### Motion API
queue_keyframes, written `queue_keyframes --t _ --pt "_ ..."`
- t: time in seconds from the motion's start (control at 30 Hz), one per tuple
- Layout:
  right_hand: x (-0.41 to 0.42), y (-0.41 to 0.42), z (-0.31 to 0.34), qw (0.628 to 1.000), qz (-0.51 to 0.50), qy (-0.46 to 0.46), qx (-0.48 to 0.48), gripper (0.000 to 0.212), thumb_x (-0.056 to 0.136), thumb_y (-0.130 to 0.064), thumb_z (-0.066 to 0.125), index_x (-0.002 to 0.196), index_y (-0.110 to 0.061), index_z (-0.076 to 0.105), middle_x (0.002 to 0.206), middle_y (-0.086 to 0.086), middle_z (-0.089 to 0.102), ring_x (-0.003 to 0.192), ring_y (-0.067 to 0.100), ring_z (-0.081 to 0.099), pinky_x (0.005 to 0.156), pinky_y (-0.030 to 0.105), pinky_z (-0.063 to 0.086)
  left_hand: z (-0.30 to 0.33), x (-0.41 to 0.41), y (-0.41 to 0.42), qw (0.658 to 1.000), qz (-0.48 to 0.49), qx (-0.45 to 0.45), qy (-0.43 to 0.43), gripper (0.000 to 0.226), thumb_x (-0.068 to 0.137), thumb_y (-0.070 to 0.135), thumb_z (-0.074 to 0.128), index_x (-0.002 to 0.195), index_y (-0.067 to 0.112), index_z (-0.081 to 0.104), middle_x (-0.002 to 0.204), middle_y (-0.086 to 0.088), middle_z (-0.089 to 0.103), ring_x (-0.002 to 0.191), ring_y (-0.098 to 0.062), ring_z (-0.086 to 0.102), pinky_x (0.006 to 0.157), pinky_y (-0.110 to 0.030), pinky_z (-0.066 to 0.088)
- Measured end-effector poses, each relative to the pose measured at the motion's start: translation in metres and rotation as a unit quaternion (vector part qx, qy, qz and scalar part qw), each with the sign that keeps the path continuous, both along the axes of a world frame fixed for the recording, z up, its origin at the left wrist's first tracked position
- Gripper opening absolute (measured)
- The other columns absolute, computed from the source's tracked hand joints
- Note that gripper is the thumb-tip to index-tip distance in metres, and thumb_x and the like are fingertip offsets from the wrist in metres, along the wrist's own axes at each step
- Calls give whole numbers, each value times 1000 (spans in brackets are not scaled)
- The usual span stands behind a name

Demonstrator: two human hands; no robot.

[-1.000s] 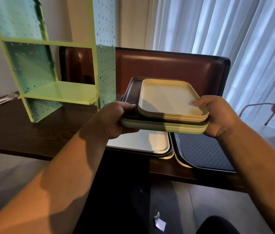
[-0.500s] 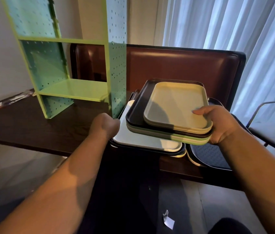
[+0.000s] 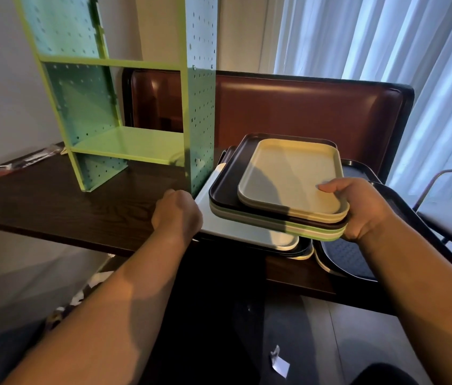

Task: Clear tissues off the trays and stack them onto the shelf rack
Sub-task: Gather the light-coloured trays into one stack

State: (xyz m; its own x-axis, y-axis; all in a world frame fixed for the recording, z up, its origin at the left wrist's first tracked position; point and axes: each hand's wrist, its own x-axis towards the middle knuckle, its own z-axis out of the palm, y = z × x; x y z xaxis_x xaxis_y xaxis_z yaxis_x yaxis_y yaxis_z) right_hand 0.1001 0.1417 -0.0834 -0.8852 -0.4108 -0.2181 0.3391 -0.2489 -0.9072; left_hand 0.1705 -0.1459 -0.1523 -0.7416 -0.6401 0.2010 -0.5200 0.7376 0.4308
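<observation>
Rack: lime-green shelves, teal perforated side panels. Top tray: cream. Tray beneath it: dark brown. Desk: dark wood grain. Curtain: white, vertically pleated.

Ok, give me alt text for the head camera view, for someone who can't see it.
A person's right hand holds a stack of trays, cream one on top, above more trays lying on a dark wooden table. The left hand is closed at the edge of a white tray below, beside an empty green shelf rack.
</observation>
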Motion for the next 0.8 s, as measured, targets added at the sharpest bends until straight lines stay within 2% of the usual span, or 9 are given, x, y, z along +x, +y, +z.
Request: queue_keyframes --t 0.17,0.27,0.37,0.47,0.57,0.63,0.73,0.8 --pt "-1 -5 -4 1000 -1 -2 3 46 89 -4 45 134 -2 57 107 21 73 84 38 75 65 49 61 10 5 6 998 -4 11 68 29 89 16 54 107 2 72 115 -21 68 106 -42 65 88 -41 53" --pt "-2 -6 -3 1000 3 0 1 47 90 -5 45 135 -2 57 112 21 71 86 38 74 67 49 62 29 5 12 992 -17 86 88 27 95 12 53 109 -7 68 112 -26 71 106 -42 67 75 -33 46" --pt "-3 -8 0 1000 3 0 -5 41 92 -6 44 129 -2 59 103 20 73 80 37 75 62 49 62 46 9 16 973 -33 180 139 30 98 12 55 109 -12 69 106 -28 71 101 -42 69 66 -35 43" --pt "-4 -7 4 1000 -2 3 -13 35 92 -7 45 122 -2 62 95 20 76 77 36 76 60 49 61 52 14 14 926 -36 304 218 29 100 13 56 105 -14 68 98 -26 71 85 -39 70 62 -40 51" --pt "-7 -4 11 1000 -12 3 -16 28 93 -8 47 115 -4 64 87 17 77 72 33 76 60 48 62 52 13 12 837 -38 479 262 23 102 14 53 102 -6 63 96 -27 65 74 -34 67 64 -44 57" --pt "-10 -2 16 1000 -18 10 -20 26 93 -9 49 113 -4 64 86 16 77 72 32 76 59 46 62 56 15 16 801 -49 528 277 19 103 15 51 100 -1 59 99 -27 64 78 -33 68 65 -47 59" --pt "-12 2 20 999 -12 20 -21 28 94 -10 48 117 -3 62 92 17 77 76 32 76 62 47 63 61 16 24 759 -64 571 304 15 102 16 52 106 2 57 106 -26 66 91 -37 70 80 -57 60" --pt "-11 5 20 1000 3 19 -19 29 95 -10 46 119 -2 62 93 17 77 78 32 76 65 48 63 64 13 33 740 -87 589 313 14 101 14 52 102 4 62 98 -21 69 84 -32 72 72 -51 62"
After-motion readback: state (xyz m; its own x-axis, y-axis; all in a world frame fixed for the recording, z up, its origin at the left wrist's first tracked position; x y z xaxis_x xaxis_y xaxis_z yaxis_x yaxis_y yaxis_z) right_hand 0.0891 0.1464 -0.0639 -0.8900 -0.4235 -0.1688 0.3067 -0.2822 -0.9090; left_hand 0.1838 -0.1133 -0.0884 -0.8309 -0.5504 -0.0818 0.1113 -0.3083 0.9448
